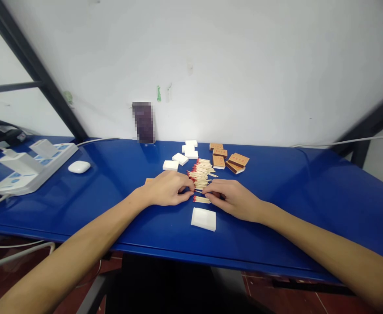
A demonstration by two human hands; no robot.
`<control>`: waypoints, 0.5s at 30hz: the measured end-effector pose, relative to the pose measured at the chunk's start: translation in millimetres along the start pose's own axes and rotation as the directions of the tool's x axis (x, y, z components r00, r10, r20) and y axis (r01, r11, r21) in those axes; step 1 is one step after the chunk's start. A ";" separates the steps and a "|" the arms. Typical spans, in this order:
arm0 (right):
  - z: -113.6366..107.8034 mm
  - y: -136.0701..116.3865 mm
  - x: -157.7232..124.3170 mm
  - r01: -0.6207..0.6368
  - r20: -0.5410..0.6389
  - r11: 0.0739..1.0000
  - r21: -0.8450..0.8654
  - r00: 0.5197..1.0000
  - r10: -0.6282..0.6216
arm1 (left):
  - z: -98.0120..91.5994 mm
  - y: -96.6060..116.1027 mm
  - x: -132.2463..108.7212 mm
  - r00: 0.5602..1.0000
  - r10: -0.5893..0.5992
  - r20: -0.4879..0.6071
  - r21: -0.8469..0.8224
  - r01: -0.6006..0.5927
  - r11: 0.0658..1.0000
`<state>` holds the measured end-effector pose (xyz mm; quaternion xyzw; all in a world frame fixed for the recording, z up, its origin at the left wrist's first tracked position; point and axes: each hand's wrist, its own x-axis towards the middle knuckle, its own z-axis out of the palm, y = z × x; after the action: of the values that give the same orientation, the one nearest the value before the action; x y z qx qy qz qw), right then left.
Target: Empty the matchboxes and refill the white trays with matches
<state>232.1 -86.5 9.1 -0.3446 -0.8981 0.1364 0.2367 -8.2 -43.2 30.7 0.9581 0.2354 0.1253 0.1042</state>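
Our left hand [170, 189] and right hand [233, 200] meet on the blue bench [292, 192], just on our side of the match pile [201, 172]. A small bundle of matches [201, 199] lies flat there, its long axis crosswise and its red heads pointing left. Our right fingers [215, 195] pinch its bare ends. Our left fingers [186, 192] are curled, tips pressed together, at the pile's near edge. A white tray [203, 219] sits nearer us than the pile.

Workroom, prob.: blue bench [309, 187] w/ pwr strip [31, 168], bare wall [243, 65].

Long bare forearms [89, 248], bare wrists [138, 197], bare left hand [168, 189], bare right hand [235, 201]
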 end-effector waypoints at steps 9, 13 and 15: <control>-0.6 -0.7 -1.6 -0.001 0.015 1.000 -0.004 1.000 0.001 | -1.1 1.3 -0.8 1.000 0.001 -0.014 -0.002 -0.001 1.000; -0.1 -0.8 -2.5 0.002 0.015 1.000 -0.009 1.000 -0.002 | -1.2 1.0 -0.6 1.000 0.008 -0.015 0.003 -0.008 1.000; -0.4 -1.1 -2.4 0.000 0.019 1.000 -0.009 1.000 0.000 | -1.2 0.8 -0.5 1.000 0.011 -0.016 -0.002 -0.011 1.000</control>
<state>233.3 -88.9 9.0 -0.3442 -0.9010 0.1354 0.2265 -8.6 -44.0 31.9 0.9582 0.2310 0.1340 0.1027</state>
